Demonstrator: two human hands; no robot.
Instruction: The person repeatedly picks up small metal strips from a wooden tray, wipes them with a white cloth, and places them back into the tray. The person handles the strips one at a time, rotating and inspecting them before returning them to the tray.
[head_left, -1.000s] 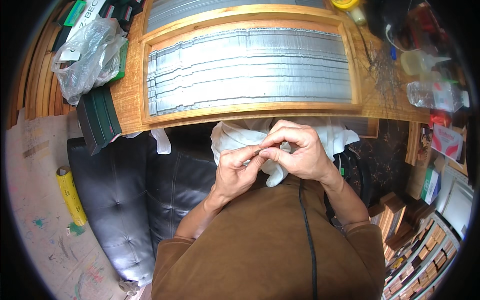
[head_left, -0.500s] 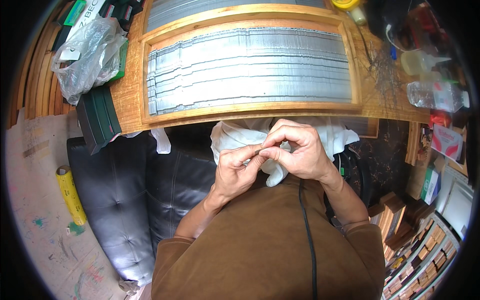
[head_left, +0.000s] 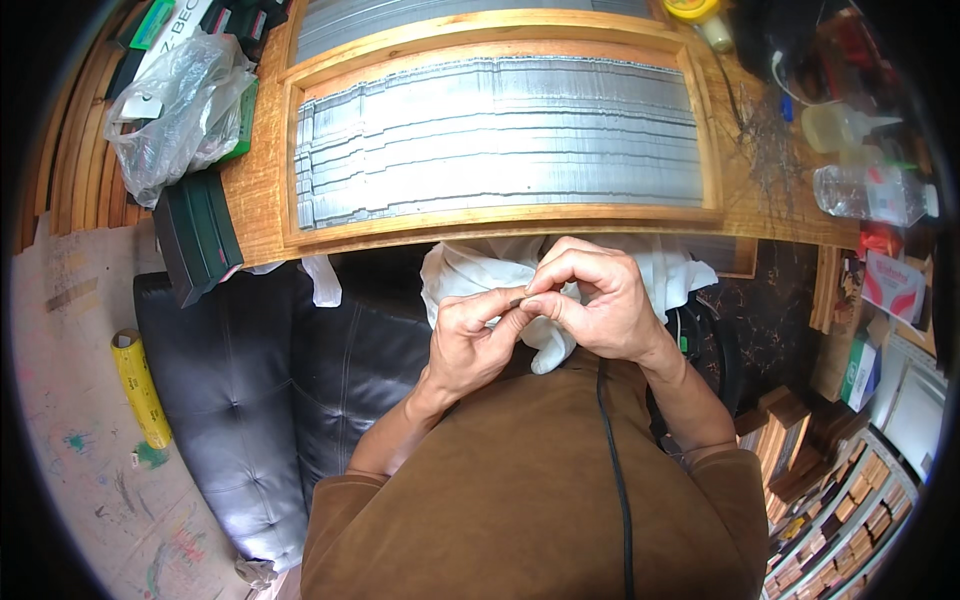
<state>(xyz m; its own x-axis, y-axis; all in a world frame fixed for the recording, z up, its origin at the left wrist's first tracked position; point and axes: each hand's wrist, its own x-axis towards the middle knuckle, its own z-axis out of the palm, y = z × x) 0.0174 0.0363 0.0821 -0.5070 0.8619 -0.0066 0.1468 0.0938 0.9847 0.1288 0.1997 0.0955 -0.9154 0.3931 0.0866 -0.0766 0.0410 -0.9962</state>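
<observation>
My left hand [head_left: 474, 338] and my right hand [head_left: 598, 300] meet fingertip to fingertip above my lap. Both are closed in a pinch on a small dark piece [head_left: 517, 302], mostly covered by the fingers; its kind is too small to make out. Behind and below the hands a white cloth [head_left: 470, 272] lies bunched in my lap, with one fold hanging between my wrists. Just beyond, at the table's near edge, a wooden tray [head_left: 500, 222] holds tightly packed rows of thin, silvery metal strips [head_left: 500, 140].
A plastic bag [head_left: 175, 115] and dark green boxes [head_left: 200, 235] sit at the table's left end. A clear bottle [head_left: 868, 193] and squeeze bottle [head_left: 840, 127] lie at the right. A black tufted sofa [head_left: 250, 390] and yellow roll [head_left: 142, 388] are to my left.
</observation>
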